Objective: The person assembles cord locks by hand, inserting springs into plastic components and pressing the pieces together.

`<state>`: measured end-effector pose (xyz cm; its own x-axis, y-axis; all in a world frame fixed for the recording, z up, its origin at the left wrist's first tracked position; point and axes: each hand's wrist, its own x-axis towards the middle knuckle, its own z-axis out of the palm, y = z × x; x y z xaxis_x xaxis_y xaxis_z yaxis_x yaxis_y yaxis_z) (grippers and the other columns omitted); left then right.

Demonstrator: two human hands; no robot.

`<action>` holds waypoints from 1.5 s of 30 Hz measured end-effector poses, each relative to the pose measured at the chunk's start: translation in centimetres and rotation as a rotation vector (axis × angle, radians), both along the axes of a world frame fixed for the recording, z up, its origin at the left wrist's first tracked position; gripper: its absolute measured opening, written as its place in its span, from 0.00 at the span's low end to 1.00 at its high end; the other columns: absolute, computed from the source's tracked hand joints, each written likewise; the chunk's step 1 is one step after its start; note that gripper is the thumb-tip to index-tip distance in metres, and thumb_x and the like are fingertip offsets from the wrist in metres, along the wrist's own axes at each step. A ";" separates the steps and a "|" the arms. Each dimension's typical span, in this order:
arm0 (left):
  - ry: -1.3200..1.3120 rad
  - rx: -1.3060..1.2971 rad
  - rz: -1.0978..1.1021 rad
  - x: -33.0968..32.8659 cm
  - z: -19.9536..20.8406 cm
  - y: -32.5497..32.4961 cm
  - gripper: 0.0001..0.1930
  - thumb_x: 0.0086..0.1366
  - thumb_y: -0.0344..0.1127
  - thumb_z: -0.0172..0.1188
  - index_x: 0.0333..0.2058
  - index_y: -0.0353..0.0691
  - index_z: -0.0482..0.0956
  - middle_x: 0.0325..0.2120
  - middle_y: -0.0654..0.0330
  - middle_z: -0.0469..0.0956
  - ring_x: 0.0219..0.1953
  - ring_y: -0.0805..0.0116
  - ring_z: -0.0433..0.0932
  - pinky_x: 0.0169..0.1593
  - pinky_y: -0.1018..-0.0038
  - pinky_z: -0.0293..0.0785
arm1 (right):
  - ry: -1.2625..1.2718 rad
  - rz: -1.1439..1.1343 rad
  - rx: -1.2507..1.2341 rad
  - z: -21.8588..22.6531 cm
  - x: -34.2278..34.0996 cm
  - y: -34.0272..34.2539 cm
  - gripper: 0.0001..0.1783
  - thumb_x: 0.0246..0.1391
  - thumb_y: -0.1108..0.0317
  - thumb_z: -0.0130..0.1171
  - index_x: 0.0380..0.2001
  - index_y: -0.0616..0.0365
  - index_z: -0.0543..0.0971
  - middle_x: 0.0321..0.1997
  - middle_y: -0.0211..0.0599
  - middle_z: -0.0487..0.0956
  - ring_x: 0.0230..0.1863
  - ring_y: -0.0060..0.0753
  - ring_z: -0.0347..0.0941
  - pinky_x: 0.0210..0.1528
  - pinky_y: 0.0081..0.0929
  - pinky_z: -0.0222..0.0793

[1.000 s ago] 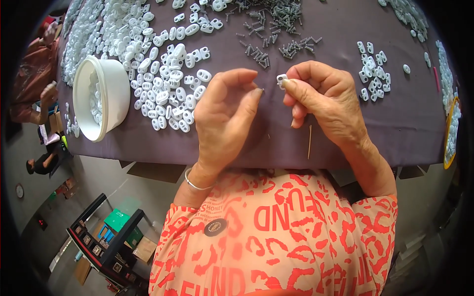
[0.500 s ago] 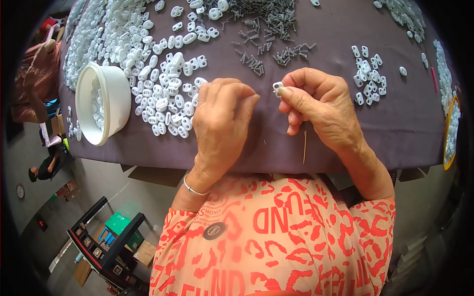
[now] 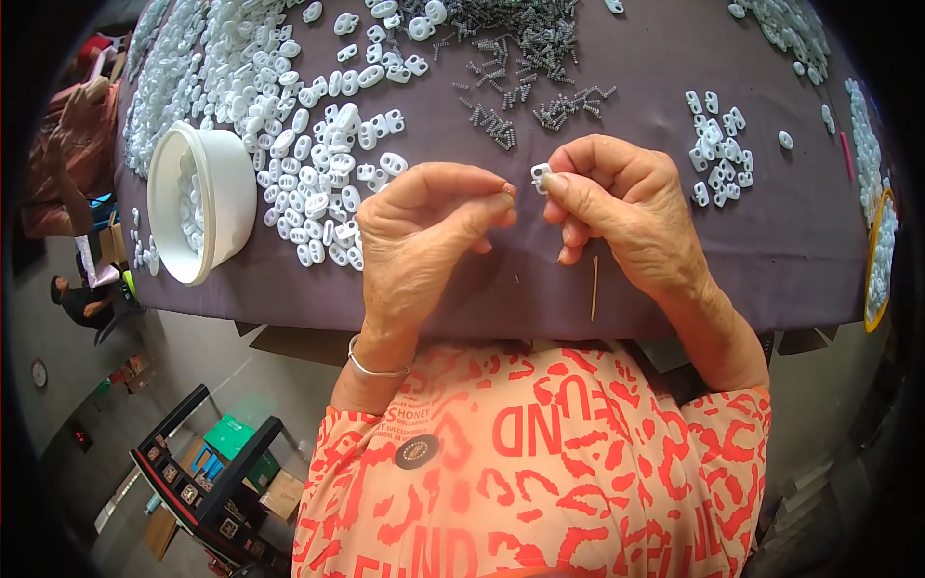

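Nearest the near edge of the bench [image 3: 771, 270], which is covered in a dark purple cloth, a thin pale stick [image 3: 594, 287] lies almost straight across the edge, just right of the middle. Above it both hands are raised over the cloth, close together but with a small gap between them. The left hand [image 3: 419, 241], with a silver bangle [image 3: 371, 364] at the wrist, has its thumb and forefinger pinched shut on something very small at the tips; what it is cannot be made out. The right hand [image 3: 626, 207] has its fingers closed on a small white plastic piece [image 3: 540, 175], gripped between thumb and forefinger at the tips, so the piece sits in the air just right of the left fingertips, over the middle of the bench.

Left of the left hand, a spread of the same white plastic pieces [image 3: 328, 193] lies on the cloth, running back toward the far left corner. At the left edge a white bowl [image 3: 198, 202] leans on its side with more such pieces inside. To the right of the right hand, a smaller cluster of white pieces [image 3: 718, 154] lies apart from the rest. Farther back, past the hands, small grey springs [image 3: 525, 58] are scattered toward the far edge. At the right edge more white pieces [image 3: 872, 222] follow the rim.
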<state>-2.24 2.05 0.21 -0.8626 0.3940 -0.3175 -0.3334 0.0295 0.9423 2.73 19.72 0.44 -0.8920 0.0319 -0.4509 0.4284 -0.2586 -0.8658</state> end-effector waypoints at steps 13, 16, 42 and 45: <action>-0.077 0.079 0.041 -0.1 -0.1 0.5 0.07 0.58 0.29 0.58 0.35 0.33 0.76 0.24 0.60 0.78 0.24 0.76 0.76 0.25 0.83 0.71 | 0.031 -0.216 -0.425 -0.5 -0.2 1.1 0.07 0.54 0.70 0.54 0.34 0.62 0.73 0.23 0.33 0.75 0.18 0.15 0.68 0.18 0.18 0.70; -0.147 0.122 0.016 -0.2 -0.2 0.1 0.07 0.58 0.29 0.59 0.35 0.33 0.76 0.25 0.57 0.78 0.24 0.74 0.77 0.25 0.82 0.72 | 0.061 -0.275 -0.449 -0.6 -0.2 1.3 0.06 0.55 0.70 0.54 0.34 0.62 0.73 0.24 0.34 0.75 0.19 0.16 0.69 0.18 0.18 0.70; -0.157 0.250 0.024 -0.5 -1.0 0.0 0.06 0.57 0.26 0.58 0.35 0.34 0.76 0.27 0.57 0.79 0.25 0.74 0.78 0.25 0.81 0.74 | 0.211 -0.519 -0.523 -1.0 -0.6 2.5 0.05 0.54 0.72 0.54 0.34 0.60 0.73 0.26 0.35 0.77 0.22 0.18 0.72 0.19 0.17 0.72; -0.135 0.276 0.022 -0.5 -0.9 -0.2 0.06 0.58 0.26 0.58 0.35 0.34 0.76 0.28 0.56 0.79 0.25 0.73 0.78 0.25 0.81 0.75 | 0.214 -0.513 -0.522 -1.0 -0.8 2.7 0.05 0.54 0.71 0.54 0.34 0.60 0.73 0.26 0.35 0.77 0.22 0.18 0.72 0.19 0.17 0.72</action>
<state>-2.74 1.88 -0.66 -0.8291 0.4631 -0.3133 -0.4536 -0.2296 0.8611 1.89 22.40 -0.55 -0.8923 0.2961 -0.3406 -0.0190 -0.7787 -0.6271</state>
